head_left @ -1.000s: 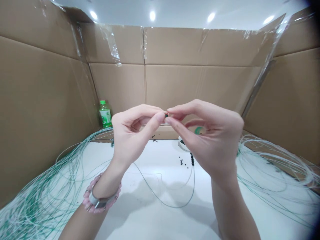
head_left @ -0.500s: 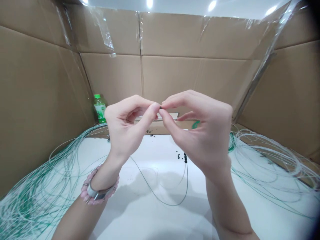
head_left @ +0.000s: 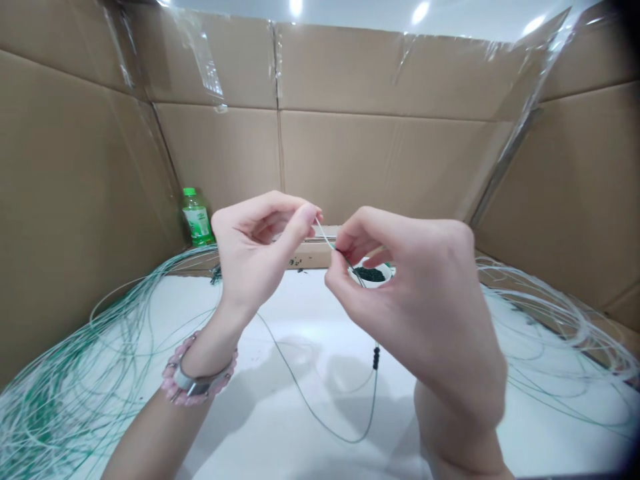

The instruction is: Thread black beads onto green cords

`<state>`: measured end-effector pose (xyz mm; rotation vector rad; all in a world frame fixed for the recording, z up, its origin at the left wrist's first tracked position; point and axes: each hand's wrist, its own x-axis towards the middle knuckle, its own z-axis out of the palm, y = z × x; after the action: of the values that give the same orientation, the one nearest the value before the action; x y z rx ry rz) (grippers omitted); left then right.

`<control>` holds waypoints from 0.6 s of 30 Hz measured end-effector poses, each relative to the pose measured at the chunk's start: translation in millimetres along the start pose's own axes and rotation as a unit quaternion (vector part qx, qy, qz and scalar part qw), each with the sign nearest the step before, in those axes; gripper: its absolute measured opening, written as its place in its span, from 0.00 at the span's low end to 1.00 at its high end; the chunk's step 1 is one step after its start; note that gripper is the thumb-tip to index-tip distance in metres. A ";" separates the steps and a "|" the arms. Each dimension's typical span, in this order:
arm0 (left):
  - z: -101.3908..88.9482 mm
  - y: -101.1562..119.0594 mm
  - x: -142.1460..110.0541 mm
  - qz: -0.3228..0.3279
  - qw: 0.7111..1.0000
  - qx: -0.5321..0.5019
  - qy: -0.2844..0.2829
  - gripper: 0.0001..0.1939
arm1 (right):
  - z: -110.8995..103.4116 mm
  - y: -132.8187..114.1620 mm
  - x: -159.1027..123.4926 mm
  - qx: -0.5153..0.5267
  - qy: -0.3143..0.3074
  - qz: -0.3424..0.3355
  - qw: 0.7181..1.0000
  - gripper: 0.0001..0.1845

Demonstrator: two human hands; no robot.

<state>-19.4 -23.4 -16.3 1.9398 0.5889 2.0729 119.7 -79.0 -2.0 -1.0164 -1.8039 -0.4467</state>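
Evidently a slack line (head_left: 375, 395) curved across the bench (head_left: 295, 310), its bend lying toward the near edge, and a short row of black beads (head_left: 376, 358) sat on its rising right side, below the right hand. A pink beaded bracelet (head_left: 187, 383) and a grey band circled the left wrist, beside that curve. Above the bench, the left hand (head_left: 255, 253) had thumb and forefinger closed on one end of a pale cord (head_left: 325, 233), while the right hand (head_left: 425, 287) pinched it a little lower, its other fingers curled loosely. Between the two pinches the cord ran straight, its long axis slanting down from the left fingertips to the right ones, which were near but apart; a darker stretch continued below the right fingertips. Whether a bead was hidden in that pinch, I cannot tell. Just beyond the right fingers, toward the far edge, stood a white bowl (head_left: 388, 274) of tiny black pieces, partly covered by the hand. Tangled green and white strands (head_left: 60, 400) spread along the left edge, with paler ones (head_left: 575, 320) along the right. Past the far left corner, a green-capped bottle (head_left: 196, 223) stood upright near the cardboard wall (head_left: 350, 160)
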 end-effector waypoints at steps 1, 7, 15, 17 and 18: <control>-0.2 -0.1 0.2 0.000 1.000 -0.005 -0.003 0.08 | 0.1 0.7 0.3 0.008 0.007 0.000 1.000 0.08; -4.5 2.9 1.5 -0.001 0.999 -0.018 -0.041 0.07 | 5.5 4.9 4.8 0.042 0.066 -0.014 0.997 0.08; -7.1 5.5 3.5 -0.016 0.995 -0.045 -0.086 0.05 | -3.0 7.6 4.6 0.095 0.056 -0.032 0.993 0.08; -7.7 7.7 3.8 -0.021 0.994 -0.054 -0.097 0.03 | -4.5 7.5 3.8 0.109 0.044 -0.030 0.993 0.08; -7.8 8.8 4.0 -0.025 0.993 -0.058 -0.102 0.03 | -5.1 7.4 3.4 0.114 0.039 -0.030 0.992 0.08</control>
<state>-26.6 -30.5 -9.1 2.0147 0.4591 1.8079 128.0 -76.6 2.3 -0.7784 -1.7735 -0.3027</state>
